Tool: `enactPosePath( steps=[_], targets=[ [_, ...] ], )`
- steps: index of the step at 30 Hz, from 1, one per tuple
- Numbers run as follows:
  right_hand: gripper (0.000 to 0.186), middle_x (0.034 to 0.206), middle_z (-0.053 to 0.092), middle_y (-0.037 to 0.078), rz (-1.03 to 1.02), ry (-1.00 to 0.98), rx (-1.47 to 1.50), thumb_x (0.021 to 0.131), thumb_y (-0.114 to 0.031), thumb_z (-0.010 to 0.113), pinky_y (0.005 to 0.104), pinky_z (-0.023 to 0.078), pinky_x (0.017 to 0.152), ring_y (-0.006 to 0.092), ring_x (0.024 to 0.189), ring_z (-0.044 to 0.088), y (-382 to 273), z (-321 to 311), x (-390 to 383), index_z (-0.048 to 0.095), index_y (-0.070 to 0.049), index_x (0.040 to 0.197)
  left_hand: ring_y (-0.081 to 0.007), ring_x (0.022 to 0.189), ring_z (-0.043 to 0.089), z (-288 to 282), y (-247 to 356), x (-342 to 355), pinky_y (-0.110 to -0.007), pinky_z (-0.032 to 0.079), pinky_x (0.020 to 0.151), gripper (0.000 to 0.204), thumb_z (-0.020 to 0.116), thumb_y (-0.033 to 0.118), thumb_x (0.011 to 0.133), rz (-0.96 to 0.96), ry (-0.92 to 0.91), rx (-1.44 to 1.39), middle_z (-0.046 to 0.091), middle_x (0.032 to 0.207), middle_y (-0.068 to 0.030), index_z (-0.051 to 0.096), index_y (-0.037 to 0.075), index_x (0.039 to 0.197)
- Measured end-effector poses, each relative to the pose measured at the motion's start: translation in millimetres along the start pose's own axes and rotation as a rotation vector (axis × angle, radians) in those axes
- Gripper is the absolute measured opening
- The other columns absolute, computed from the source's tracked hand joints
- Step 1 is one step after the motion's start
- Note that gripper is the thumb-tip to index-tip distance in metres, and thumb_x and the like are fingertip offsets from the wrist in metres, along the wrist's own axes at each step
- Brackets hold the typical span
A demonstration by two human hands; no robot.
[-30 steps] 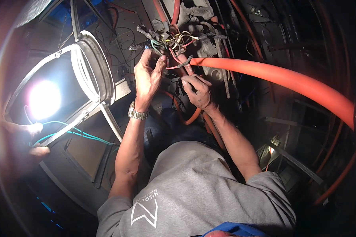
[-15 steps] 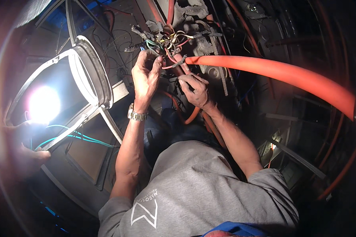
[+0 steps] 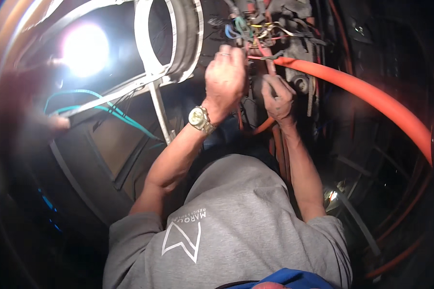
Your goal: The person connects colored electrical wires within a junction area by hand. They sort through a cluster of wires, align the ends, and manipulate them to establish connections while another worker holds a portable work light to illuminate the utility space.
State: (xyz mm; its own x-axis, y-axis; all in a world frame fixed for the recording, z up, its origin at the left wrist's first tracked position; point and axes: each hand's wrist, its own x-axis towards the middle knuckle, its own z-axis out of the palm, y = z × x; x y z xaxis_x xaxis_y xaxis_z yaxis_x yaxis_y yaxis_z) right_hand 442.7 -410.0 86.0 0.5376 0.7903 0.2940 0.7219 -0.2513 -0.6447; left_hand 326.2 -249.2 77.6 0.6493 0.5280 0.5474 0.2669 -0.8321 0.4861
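Note:
A tangle of thin coloured wires [image 3: 255, 31], blue, green, yellow, white and red, sticks out of the rough grey surface at the top. Just below it, my left hand [image 3: 225, 79] shows its back, with a ring and a metal wristwatch. Its fingers bend away and are smeared by motion, so whatever lies in them is hidden. To its right, my right hand [image 3: 278, 96] has its fingers closed at the lower end of a pinkish tube [image 3: 270, 66]. A thick orange conduit [image 3: 361, 89] runs from beside the wires out to the right, with dark tape at its tip.
At far left, a blurred hand of another person [image 3: 59, 122] is beside a glaring lamp [image 3: 86, 49]. A round metal ring on a frame [image 3: 183, 38] stands left of my hands. Teal cables [image 3: 123, 118] cross below it. More orange tubing [image 3: 260, 129] hangs beneath my hands.
My left hand has turned its back up and come away from the wires, where its fingers were pinched. My right hand stays by the pinkish tube. The whole view has shifted.

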Motion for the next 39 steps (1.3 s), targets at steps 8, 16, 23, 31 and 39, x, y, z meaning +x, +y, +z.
enactPosePath(
  steps=[8, 16, 23, 31, 39],
  targets=[
    [0.015, 0.097, 0.074, 0.018, 0.032, -0.043, 0.018, 0.095, -0.001, 0.07, 0.0417, 0.058, 0.081, 0.0357, 0.089, 0.074, 10.9, 5.1, -8.3, 0.075, -0.001, 0.109, -0.0259, 0.096, 0.064, -16.1, 22.6, -29.0, -0.038, 0.049, 0.076, 0.034, 0.068, 0.025, 0.09, 0.255, -0.659, 0.409, 0.065, 0.108, -0.0144, 0.067, 0.003, 0.116],
    [0.014, 0.098, 0.074, 0.017, 0.014, -0.029, 0.024, 0.095, -0.003, 0.07, 0.0415, 0.057, 0.08, 0.036, 0.088, 0.073, 13.0, 7.7, -9.8, 0.075, -0.002, 0.109, -0.026, 0.095, 0.063, -12.5, 31.2, -27.2, -0.04, 0.048, 0.074, 0.035, 0.07, 0.026, 0.089, 0.301, -0.761, 0.396, 0.065, 0.103, -0.0132, 0.067, 0.003, 0.115],
    [0.013, 0.098, 0.075, 0.017, 0.038, -0.024, 0.041, 0.095, -0.004, 0.071, 0.0415, 0.057, 0.08, 0.0366, 0.09, 0.073, 12.3, 5.6, -8.0, 0.074, -0.002, 0.108, -0.0271, 0.097, 0.063, -7.2, 29.6, -29.5, -0.04, 0.049, 0.077, 0.036, 0.07, 0.028, 0.089, 0.286, -0.741, 0.388, 0.065, 0.102, -0.0118, 0.066, 0.003, 0.115],
    [0.011, 0.096, 0.075, 0.017, 0.017, -0.022, 0.034, 0.097, -0.002, 0.071, 0.0397, 0.059, 0.081, 0.035, 0.089, 0.075, 11.7, 3.7, -6.1, 0.075, 0.0, 0.107, -0.0252, 0.099, 0.064, -11.6, 25.4, -31.8, -0.038, 0.048, 0.078, 0.04, 0.07, 0.028, 0.09, 0.257, -0.759, 0.353, 0.066, 0.104, -0.0104, 0.068, 0.005, 0.121],
    [0.011, 0.096, 0.074, 0.017, 0.039, -0.04, 0.048, 0.097, -0.002, 0.069, 0.0415, 0.058, 0.079, 0.0364, 0.088, 0.073, -2.9, -0.3, 0.7, 0.074, 0.0, 0.106, -0.0263, 0.1, 0.068, 8.0, 10.5, -57.9, -0.039, 0.049, 0.079, 0.03, 0.066, 0.017, 0.093, 0.215, -1.025, 0.25, 0.07, 0.104, -0.011, 0.068, 0.005, 0.121]
  ],
)
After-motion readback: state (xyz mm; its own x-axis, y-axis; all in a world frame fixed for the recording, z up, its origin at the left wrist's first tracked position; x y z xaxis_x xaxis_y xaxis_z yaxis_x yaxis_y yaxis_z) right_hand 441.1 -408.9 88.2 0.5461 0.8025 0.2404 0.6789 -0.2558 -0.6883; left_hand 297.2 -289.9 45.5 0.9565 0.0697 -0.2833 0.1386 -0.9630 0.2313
